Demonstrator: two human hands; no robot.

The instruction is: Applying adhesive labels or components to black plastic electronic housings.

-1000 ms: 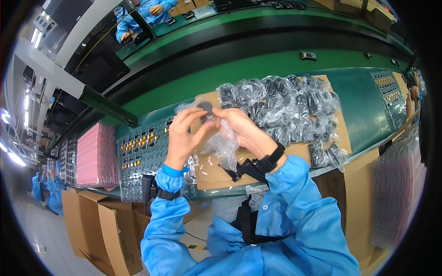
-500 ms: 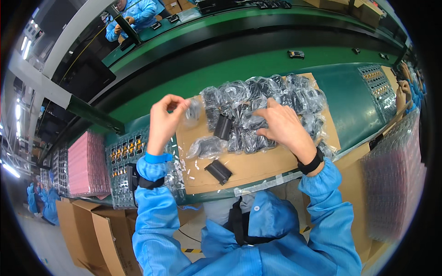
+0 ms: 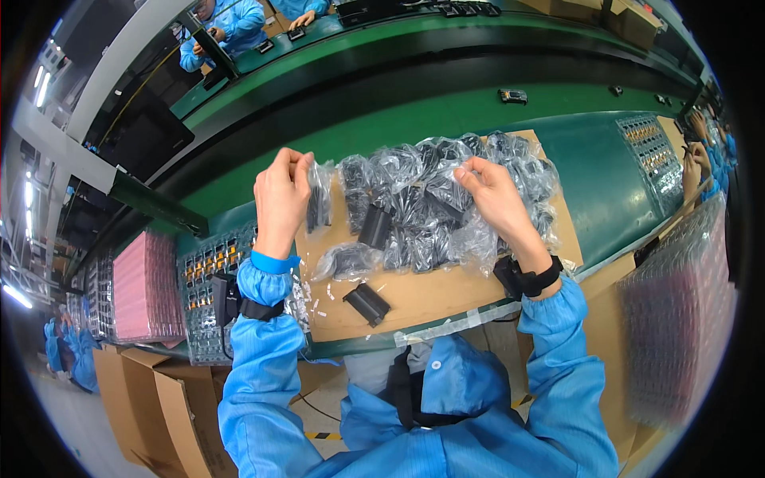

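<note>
My left hand (image 3: 280,195) pinches the top of a clear plastic bag with a black part inside (image 3: 319,201), held up at the left end of the cardboard sheet (image 3: 434,293). My right hand (image 3: 492,199) grips a clear bag on the pile of bagged black parts (image 3: 434,199) that covers the back of the cardboard. A bare black part (image 3: 374,226) stands upright beside the pile. Another black part (image 3: 366,303) lies flat near the front edge, and a bagged one (image 3: 343,260) lies left of it.
A grey tray with small orange parts (image 3: 209,291) and a stack of pink trays (image 3: 143,287) lie at my left. Brown cartons (image 3: 139,406) stand on the floor. A green conveyor (image 3: 398,119) runs behind. Clear trays (image 3: 677,319) are stacked at right; other people work at the far side.
My hands have parted. The left one lifted a bagged part out to the left; the right one moved onto the pile. A black part now lies loose on the cardboard.
</note>
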